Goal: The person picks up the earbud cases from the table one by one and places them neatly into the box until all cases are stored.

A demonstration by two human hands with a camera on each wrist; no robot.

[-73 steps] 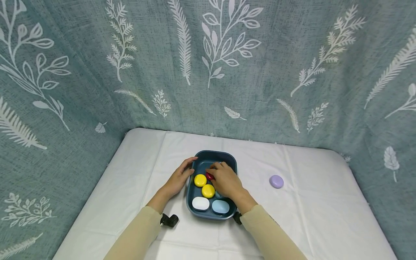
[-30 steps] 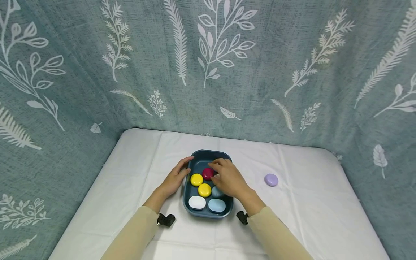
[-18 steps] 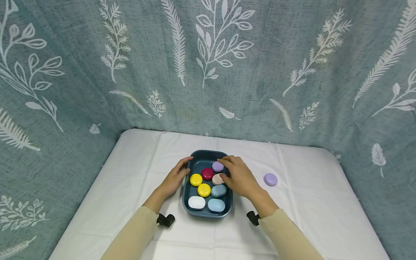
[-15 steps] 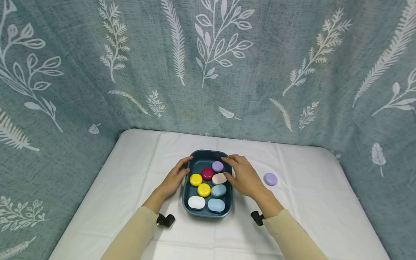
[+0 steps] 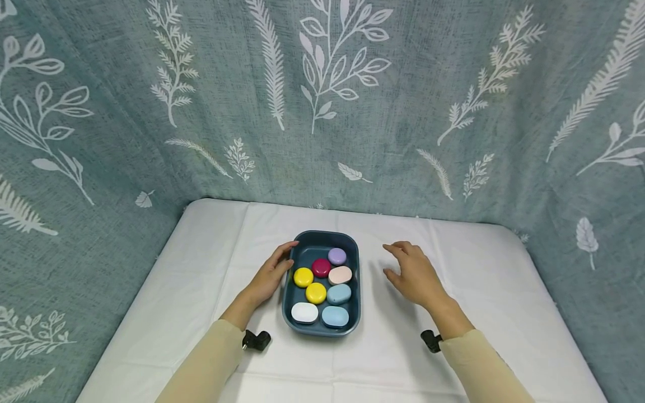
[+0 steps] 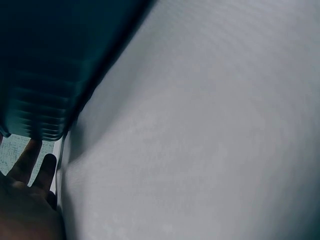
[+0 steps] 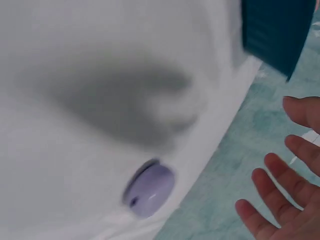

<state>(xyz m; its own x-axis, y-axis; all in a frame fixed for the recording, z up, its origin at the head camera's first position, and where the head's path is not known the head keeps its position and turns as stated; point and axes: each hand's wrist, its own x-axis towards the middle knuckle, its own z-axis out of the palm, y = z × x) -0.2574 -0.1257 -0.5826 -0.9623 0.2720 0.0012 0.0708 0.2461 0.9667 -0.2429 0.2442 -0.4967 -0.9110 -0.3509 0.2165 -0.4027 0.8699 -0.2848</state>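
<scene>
A dark blue tray (image 5: 287, 313) stands on the table, holding several smooth, rounded pieces. Inside are two yellow discs (image 5: 316, 293), a dark red disc (image 5: 321, 267), a purple disc (image 5: 337, 256), a pale pink oval (image 5: 340, 275), a white oval (image 5: 304, 313) and two light blue pieces (image 5: 335, 317). My left hand (image 5: 269, 279) rests its extended fingers against the tray's left side. My right hand (image 5: 415, 274) hovers right of the tray, fingers spread, holding nothing. A loose purple disc (image 7: 150, 191) with a small dark spot on its side lies on the table; my right hand hides it in the head view.
White cloth (image 5: 393, 358) covers the table. A green curtain (image 5: 403, 112) with leaf prints hangs behind and at the sides. Black wrist cameras (image 5: 257, 340) sit at both sleeve cuffs.
The right hand let go of the dark red disc in the tray, drew out over the right rim and moved right above the loose purple disc. The left hand stayed at the tray.
</scene>
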